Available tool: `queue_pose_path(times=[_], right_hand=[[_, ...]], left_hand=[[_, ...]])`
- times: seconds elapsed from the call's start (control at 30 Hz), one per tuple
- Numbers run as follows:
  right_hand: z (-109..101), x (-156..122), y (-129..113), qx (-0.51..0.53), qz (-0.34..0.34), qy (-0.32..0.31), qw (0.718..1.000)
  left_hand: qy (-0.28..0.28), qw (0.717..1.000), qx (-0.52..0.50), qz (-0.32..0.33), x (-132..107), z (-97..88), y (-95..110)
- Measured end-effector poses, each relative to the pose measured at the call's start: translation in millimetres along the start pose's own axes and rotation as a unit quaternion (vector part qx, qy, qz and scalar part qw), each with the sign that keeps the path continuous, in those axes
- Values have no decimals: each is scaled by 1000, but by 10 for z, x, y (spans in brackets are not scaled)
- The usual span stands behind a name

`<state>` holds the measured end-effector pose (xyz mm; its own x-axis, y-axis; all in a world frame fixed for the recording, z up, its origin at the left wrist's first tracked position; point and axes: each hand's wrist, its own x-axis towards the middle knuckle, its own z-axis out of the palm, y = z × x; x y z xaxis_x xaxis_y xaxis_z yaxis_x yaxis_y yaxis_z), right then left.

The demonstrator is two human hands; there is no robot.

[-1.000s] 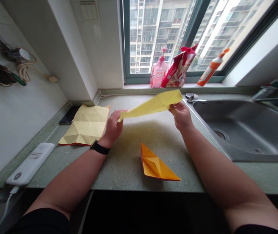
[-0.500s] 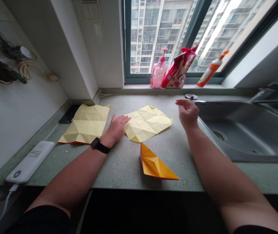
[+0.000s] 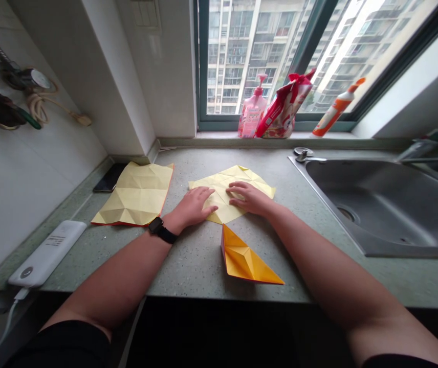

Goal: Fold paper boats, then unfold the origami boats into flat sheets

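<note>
Both hands rest on a creased pale yellow sheet of paper (image 3: 222, 204) in the middle of the counter. My left hand (image 3: 194, 205) lies over its left side with fingers stretched out flat, a black watch on the wrist. My right hand (image 3: 250, 198) lies near the sheet's centre, its fingers spread. Parts of the paper are hidden under the two hands. Just in front of it stands an orange folded paper piece (image 3: 245, 255), pointed at its right end. Another creased yellow sheet with an orange underside (image 3: 138, 194) lies to the left.
At left are a dark phone (image 3: 108, 179) and a white power bank (image 3: 48, 254) with a cable. A metal sink (image 3: 357, 245) takes up the right. On the window sill stand a pink pump bottle (image 3: 250, 116), a red bag (image 3: 282, 112) and an orange-white bottle (image 3: 336, 112).
My right hand has come down from beside the sink, moving left onto the paper, and its fingers have opened. My left hand has slid slightly right over the sheet.
</note>
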<state>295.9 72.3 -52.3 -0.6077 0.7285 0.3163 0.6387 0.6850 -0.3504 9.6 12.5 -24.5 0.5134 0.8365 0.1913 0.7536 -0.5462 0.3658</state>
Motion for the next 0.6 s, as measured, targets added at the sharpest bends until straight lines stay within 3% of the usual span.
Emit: queue_pose_path(times=[0.17,0.33,0.43,0.6], right_hand=[[-13,-20,2,-10,18,-14,1000],[-54,-33,56,-47,67,-43,996],[-124,-64,123,-96,165,-67,979],[-289,-160,260,-158,349,-72,921]], left_hand=[[-89,992,59,-69,-30,-108,22],[-166,979,78,-89,-29,-222,77],[-190,974,78,-94,-29,-261,91],[-196,972,79,-106,-32,-270,80]])
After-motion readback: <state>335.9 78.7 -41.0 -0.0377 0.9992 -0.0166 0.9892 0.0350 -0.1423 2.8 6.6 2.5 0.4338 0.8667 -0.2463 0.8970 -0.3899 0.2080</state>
